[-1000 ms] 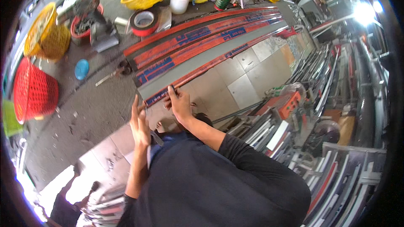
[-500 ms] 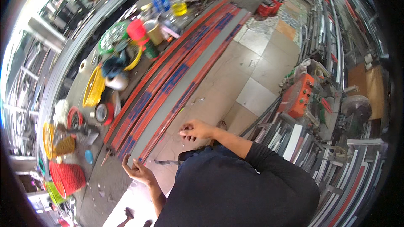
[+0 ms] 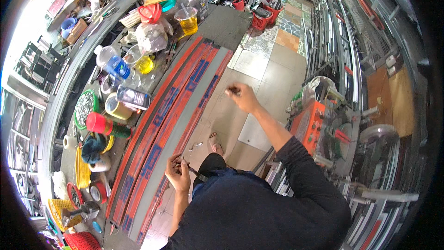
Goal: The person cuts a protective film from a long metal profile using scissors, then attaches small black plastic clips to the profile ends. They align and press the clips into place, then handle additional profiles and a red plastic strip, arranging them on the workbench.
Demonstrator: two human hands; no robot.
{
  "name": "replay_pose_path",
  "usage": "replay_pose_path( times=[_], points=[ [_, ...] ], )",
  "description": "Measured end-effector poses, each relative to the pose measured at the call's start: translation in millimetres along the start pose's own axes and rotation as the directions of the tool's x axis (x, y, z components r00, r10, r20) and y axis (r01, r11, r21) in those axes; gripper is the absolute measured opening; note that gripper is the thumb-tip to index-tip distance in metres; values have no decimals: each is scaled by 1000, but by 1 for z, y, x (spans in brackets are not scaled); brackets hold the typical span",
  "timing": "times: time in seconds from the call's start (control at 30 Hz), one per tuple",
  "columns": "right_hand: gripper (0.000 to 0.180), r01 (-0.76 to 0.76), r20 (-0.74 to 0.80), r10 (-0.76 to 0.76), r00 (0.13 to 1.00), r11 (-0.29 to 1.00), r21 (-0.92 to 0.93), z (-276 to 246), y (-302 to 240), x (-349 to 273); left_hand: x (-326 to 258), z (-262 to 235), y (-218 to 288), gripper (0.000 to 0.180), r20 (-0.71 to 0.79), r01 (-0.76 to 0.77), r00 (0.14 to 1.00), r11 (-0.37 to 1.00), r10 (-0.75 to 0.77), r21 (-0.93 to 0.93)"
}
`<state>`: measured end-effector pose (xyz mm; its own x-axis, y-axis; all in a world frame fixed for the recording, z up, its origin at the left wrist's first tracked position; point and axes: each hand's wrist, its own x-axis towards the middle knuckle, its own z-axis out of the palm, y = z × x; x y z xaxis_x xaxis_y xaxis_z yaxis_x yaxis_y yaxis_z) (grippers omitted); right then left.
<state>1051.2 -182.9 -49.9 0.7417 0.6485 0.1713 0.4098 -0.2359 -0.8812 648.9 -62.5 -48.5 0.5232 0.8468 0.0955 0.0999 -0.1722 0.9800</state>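
The long metal profiles (image 3: 178, 115) in red and blue film lie along the bench's (image 3: 231, 23) front edge, their long axis running from lower left to upper right. The left hand (image 3: 178, 176) pinches a thin dark strip (image 3: 196, 172) beside them; the right hand (image 3: 243, 97), raised apart, pinches something too small to tell. Pulled unevenly, that strip may tear, or a nudge may slide the outer profile off.

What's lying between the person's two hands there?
In the head view, between the left hand and the raised right hand runs the edge of the long grey strip with red-and-blue film, then bare tiled floor.
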Motion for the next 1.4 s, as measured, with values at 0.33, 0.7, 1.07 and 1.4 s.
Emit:
replay_pose_path(
  times=[0.33, 0.7, 1.07, 1.4],
  points=[
    [20, 385, 221, -322, 921, 841, -380, -49, 75, 302, 199, 150, 71, 31, 198, -32, 977, 976, 76, -216],
    [9, 508, 492, -441, 751, 861, -3, -60, 103, 375, 308, 219, 339, 56, 256, -419, 534, 515, 806, -748],
    [17, 367, 771, -348, 533, 916, 160, -87, 108, 409, 316, 361, 334, 44, 140, -547, 655, 593, 743, -591],
    [49, 347, 830, -262, 492, 934, 89, -75, 98, 428, 411, 416, 80, 39, -588, 254, 734, 667, 338, 700]
  ],
)
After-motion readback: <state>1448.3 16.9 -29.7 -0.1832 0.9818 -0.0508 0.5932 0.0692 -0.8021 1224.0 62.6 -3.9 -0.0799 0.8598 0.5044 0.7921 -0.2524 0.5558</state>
